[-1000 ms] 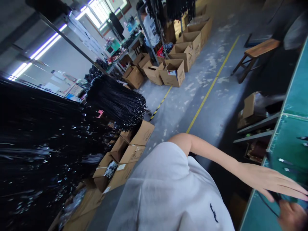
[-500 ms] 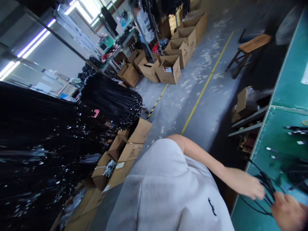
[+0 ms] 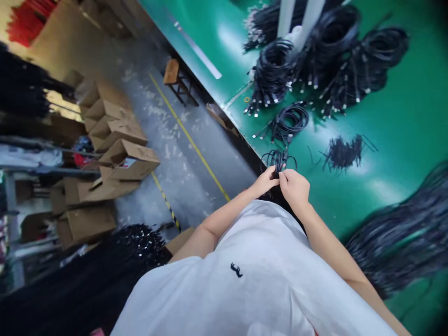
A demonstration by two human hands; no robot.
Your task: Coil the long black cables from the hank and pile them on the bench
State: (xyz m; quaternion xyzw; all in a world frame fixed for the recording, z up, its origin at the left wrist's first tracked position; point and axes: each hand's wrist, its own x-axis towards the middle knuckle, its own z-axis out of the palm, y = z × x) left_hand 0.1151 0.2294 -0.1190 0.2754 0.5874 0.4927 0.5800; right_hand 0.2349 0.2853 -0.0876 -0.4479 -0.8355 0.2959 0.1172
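Both my hands meet at the near edge of the green table (image 3: 395,135). My left hand (image 3: 263,183) and my right hand (image 3: 295,187) are closed together on a small coil of black cable (image 3: 278,160) that loops out just beyond my fingers. A second small coil of black cable (image 3: 289,122) lies on the table a little farther out. A loose pile of short black ties (image 3: 341,151) lies to the right of my hands.
Large bundles of black cable (image 3: 329,51) with white-tipped plugs lie farther back, another heap of cable (image 3: 402,233) at the right. Left of the table are a grey floor with a yellow line (image 3: 189,137), open cardboard boxes (image 3: 122,149), a wooden stool (image 3: 173,74) and hanging black cables (image 3: 87,275).
The view has swung from the aisle round to the table. My hands, apart and reaching a second ago, have come together on the coil in front of my chest.
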